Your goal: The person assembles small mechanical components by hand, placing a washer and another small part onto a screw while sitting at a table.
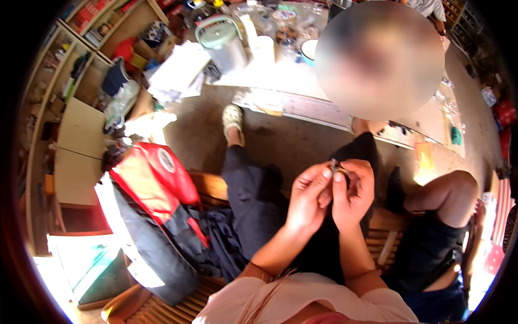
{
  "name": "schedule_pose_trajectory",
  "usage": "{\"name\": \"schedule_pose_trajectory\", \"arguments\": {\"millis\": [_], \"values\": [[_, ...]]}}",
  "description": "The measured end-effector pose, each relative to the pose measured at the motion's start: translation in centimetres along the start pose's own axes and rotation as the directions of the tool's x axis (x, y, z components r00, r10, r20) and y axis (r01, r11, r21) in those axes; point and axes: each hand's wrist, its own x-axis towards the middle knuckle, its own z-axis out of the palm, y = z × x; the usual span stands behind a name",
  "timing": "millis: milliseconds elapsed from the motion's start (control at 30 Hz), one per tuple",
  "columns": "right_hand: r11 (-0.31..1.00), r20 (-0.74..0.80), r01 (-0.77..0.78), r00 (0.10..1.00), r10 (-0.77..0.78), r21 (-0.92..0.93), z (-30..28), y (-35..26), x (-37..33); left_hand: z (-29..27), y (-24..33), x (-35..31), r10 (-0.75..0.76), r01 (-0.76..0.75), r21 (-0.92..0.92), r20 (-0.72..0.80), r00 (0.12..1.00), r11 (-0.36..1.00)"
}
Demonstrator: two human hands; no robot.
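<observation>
My left hand [308, 195] and my right hand [353, 191] meet in front of me, above my lap. Together their fingertips pinch a small dark object [338, 168], partly brownish, too small to tell what it is. Both hands curl tightly around it, thumbs and forefingers touching. My legs in dark trousers [253, 200] stretch forward over a wooden slatted bench [213, 186], one foot in a pale clog [232, 118] on the floor.
A red and black bag [154, 200] lies on the bench at my left. Another person sits at my right, bare knee [450, 194] bent. Ahead stands a cluttered table [302, 81] with a metal pot [222, 43]. Wooden shelves [70, 108] fill the left.
</observation>
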Motion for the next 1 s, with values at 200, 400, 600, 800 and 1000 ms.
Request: {"name": "schedule_pose_trajectory", "arguments": {"millis": [200, 400, 600, 800, 1000], "values": [[0.999, -0.012, 0.026, 1.0, -0.027, -0.047, 0.6, 0.2, 0.1, 0.0, 0.3, 0.0, 0.025, -0.025, 0.041, -0.002, 1.0, 0.999], [0.999, -0.02, 0.024, 1.0, -0.024, -0.03, -0.1, -0.1, 0.5, 0.2, -0.1, 0.2, 0.017, -0.018, 0.057, 0.028, 0.999, 0.998], [0.735, 0.002, -0.303, 0.925, 0.379, 0.607, -1.0, 0.1, 1.1, 0.3, -0.3, 0.5, 0.002, -0.008, 0.094, 0.059, 0.998, 0.996], [0.461, 0.155, -0.467, 0.81, 0.566, 0.755, -1.8, -0.1, 1.0, 0.3, -0.4, 0.4, 0.013, -0.012, -0.02, 0.041, 0.999, 1.0], [0.415, 0.194, -0.495, 0.789, 0.583, 0.763, -1.9, 0.0, 0.9, 0.5, -0.4, 0.4, 0.016, -0.016, -0.03, 0.017, 1.0, 0.999]]}}
